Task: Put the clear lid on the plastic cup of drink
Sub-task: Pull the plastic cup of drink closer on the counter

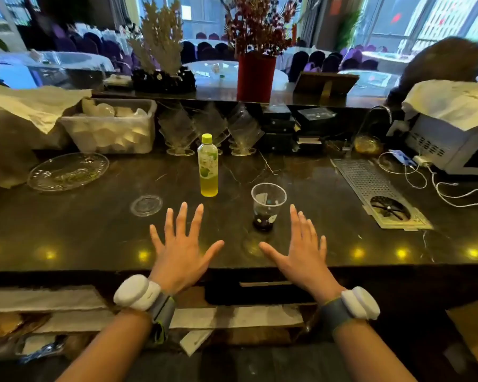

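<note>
Both hands, left hand [181,250] and right hand [301,249], spread empty; clear cup [268,206] holds dark drink, flat lid [146,205] apart.

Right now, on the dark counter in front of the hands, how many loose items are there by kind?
Clear lid: 1
Plastic cup with dark drink: 1
Green-capped bottle: 1
Glass plate: 1
Total: 4
Left hand and right hand are open and hold nothing.

One cup [268,206], one lid [146,205], one bottle [207,166], two hands [181,255] [301,252].
</note>
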### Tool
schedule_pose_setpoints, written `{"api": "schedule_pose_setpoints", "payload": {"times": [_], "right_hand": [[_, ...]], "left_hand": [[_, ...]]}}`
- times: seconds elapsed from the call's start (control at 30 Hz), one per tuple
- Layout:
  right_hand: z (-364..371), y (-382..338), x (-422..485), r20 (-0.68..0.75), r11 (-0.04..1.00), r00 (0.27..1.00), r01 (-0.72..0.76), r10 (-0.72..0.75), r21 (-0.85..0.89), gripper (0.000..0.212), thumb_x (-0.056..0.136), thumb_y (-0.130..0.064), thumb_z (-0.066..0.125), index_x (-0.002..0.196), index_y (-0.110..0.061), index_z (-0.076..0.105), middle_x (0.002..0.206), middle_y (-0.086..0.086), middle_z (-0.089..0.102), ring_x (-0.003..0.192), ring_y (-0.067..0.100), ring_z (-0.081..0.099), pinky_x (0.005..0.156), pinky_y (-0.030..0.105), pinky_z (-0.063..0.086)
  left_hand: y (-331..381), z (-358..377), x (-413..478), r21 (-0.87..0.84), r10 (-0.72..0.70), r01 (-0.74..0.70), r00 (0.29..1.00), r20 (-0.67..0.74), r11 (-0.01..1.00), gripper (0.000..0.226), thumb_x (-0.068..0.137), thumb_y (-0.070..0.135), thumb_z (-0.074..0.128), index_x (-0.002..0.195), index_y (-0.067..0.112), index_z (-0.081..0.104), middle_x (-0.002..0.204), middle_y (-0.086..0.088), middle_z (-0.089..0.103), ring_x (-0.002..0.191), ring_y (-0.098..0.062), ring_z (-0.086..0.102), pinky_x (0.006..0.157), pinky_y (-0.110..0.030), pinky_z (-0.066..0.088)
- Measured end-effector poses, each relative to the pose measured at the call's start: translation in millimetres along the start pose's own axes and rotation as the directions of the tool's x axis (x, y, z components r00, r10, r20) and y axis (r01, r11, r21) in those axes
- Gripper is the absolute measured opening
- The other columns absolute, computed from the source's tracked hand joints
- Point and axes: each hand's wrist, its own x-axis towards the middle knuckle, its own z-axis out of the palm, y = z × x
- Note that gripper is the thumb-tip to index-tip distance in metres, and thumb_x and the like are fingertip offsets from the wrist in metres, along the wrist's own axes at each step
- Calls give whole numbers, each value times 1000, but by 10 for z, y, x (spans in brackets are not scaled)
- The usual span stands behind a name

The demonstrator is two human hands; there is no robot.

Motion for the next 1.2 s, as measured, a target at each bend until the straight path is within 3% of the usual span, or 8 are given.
{"api": "schedule_pose_setpoints", "payload": {"times": [0.23,0.4,0.5,0.7,0.87,0.97,1.07,1.2], "right_hand": [[216,113,627,36,970,997,-76,69,229,112,71,-63,62,147,-33,-15,162,0,3,148,21,4,118,56,3],[386,301,1124,73,826,993,-122,98,551,120,67,-44,78,147,-36,-12,161,2,11,146,22,16,118,43,20],[456,337,1314,81,751,994,-109,75,651,119,67,-31,82,147,-36,-5,156,2,23,142,20,27,115,39,27],[636,278,1730,46,696,998,-10,-32,718,90,66,-18,84,138,-27,31,134,-2,49,123,12,48,100,25,39],[811,62,1808,107,662,981,27,-161,749,88,63,-19,85,136,-28,35,131,-5,52,120,4,50,88,2,41],[967,-145,1869,149,661,957,56,-250,748,88,62,-21,86,133,-33,35,130,-8,51,120,-3,48,90,0,39],[1148,-396,1921,182,669,932,81,-314,739,85,60,-25,87,122,-51,34,127,-17,51,118,-11,47,89,1,40],[1372,-706,1937,203,674,915,95,-350,732,83,61,-24,87,117,-55,34,125,-20,51,116,-14,46,86,-1,39]], "left_hand": [[-47,209,518,11,-46,45,999,26,999,83,79,71,26,143,37,-14,158,-1,-16,142,-27,-20,112,-64,-7],[-35,394,911,-6,-94,94,995,31,996,84,78,72,27,142,38,-16,157,0,-18,142,-26,-21,111,-64,-7],[-8,429,1017,-4,-117,117,992,43,993,85,79,71,29,142,38,-16,157,1,-18,142,-25,-22,111,-63,-8],[-27,520,1217,-4,-253,253,967,41,967,85,79,70,31,142,37,-16,157,2,-17,142,-25,-22,111,-63,-7],[-178,529,1243,21,-337,337,941,32,941,83,80,69,30,143,35,-13,158,2,-16,142,-26,-21,112,-63,-7],[-386,498,1262,15,-401,401,916,12,916,81,82,66,32,144,34,-9,158,2,-14,143,-27,-19,112,-64,-5],[-634,437,1265,15,-460,460,888,-1,888,79,84,61,34,145,32,-6,159,0,-11,143,-28,-17,112,-64,-5],[-1040,389,1299,58,-500,499,866,-4,864,76,85,59,34,146,30,-1,159,-2,-7,143,-31,-15,112,-64,-5]]}}
